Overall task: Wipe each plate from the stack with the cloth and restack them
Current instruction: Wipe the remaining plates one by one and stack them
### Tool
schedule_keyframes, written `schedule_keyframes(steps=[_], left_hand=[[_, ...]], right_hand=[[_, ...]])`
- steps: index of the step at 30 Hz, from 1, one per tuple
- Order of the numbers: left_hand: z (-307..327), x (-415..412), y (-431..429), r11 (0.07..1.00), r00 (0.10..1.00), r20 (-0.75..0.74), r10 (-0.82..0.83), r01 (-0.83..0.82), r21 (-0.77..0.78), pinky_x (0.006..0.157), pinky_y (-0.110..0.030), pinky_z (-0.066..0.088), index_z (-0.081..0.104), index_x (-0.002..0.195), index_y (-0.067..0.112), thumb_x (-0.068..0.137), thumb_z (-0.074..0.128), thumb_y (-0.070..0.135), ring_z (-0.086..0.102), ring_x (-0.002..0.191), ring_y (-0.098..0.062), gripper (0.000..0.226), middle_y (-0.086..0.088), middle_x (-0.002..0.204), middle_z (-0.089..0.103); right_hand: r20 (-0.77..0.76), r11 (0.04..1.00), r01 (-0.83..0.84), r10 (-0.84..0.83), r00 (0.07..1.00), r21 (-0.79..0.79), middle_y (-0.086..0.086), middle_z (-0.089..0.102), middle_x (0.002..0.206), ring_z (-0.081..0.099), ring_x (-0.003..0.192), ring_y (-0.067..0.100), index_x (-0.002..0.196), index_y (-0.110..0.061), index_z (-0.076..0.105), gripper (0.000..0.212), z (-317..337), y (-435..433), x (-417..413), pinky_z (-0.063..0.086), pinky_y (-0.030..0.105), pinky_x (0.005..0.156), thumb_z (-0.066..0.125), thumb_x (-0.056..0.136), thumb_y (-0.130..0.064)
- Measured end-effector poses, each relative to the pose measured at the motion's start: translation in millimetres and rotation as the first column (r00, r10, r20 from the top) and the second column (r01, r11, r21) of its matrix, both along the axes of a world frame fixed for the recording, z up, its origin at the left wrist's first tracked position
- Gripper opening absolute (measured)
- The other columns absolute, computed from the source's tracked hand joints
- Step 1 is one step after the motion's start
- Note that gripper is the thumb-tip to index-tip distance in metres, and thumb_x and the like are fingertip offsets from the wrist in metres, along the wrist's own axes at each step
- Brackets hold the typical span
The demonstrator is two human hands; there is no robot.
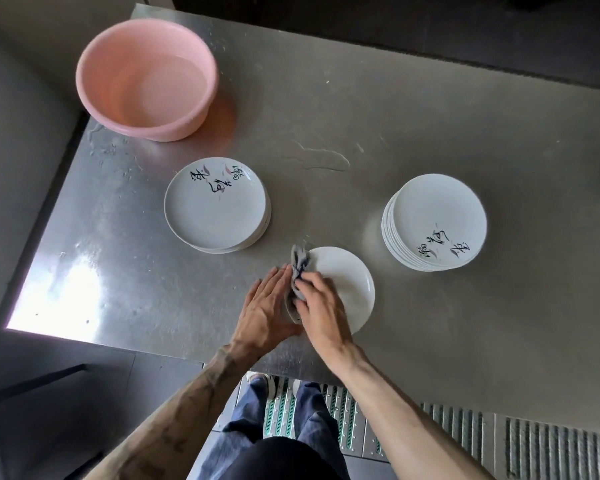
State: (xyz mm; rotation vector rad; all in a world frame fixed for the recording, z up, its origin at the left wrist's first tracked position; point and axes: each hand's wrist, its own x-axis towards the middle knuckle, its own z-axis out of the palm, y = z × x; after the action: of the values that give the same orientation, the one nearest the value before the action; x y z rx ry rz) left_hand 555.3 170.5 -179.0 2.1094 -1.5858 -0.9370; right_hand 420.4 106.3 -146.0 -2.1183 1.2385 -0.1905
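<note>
Gripping grey cloth in curled fingers, right hand rests on white plate | left hand flat, fingers straight, at plate's left rim | plate on surface, between left stack and right stack

left hand, right hand: bare | left forearm: dark tattoos | legs: loose blue jeans | waist: black garment, bottom edge | feet: pale shoes, lower centre
</note>
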Motion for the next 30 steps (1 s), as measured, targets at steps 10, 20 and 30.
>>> schedule_keyframes(steps=[10,20,30], left_hand=[[-5,-1,2,1.000,0.999,0.032,-0.024,0.024,0.001,0.129,-0.036,0.008,0.014,0.164,0.030,0.061,0.086,0.067,0.006,0.157,-0.005,0.131,0.014,0.169,0.013],[-6,1,1,0.999,0.999,0.036,-0.040,0.039,0.035,0.129,-0.035,0.003,0.011,0.165,0.030,0.061,0.084,0.070,0.000,0.156,-0.004,0.133,0.016,0.169,0.007],[-9,2,1,0.998,0.999,0.013,-0.047,0.046,0.044,0.128,-0.035,0.000,0.007,0.164,0.035,0.060,0.086,0.068,-0.003,0.156,-0.002,0.134,0.019,0.169,0.003]], right_hand=[[-0.021,0.996,-0.086,0.086,0.996,0.025,-0.006,0.056,0.136,0.056,0.114,0.018,0.128,-0.015,0.070,0.037,4,2,-33,0.042,0.024,0.108,0.071,0.092,-0.009],[-0.060,0.998,-0.059,0.061,0.996,0.026,-0.008,0.055,0.136,0.055,0.114,0.015,0.129,-0.017,0.070,0.039,8,14,-59,0.044,0.024,0.109,0.073,0.091,-0.010],[-0.089,0.990,-0.139,0.140,0.986,0.020,-0.007,0.055,0.142,0.055,0.115,0.016,0.130,-0.017,0.069,0.037,12,23,-73,0.049,0.028,0.106,0.070,0.094,-0.010]])
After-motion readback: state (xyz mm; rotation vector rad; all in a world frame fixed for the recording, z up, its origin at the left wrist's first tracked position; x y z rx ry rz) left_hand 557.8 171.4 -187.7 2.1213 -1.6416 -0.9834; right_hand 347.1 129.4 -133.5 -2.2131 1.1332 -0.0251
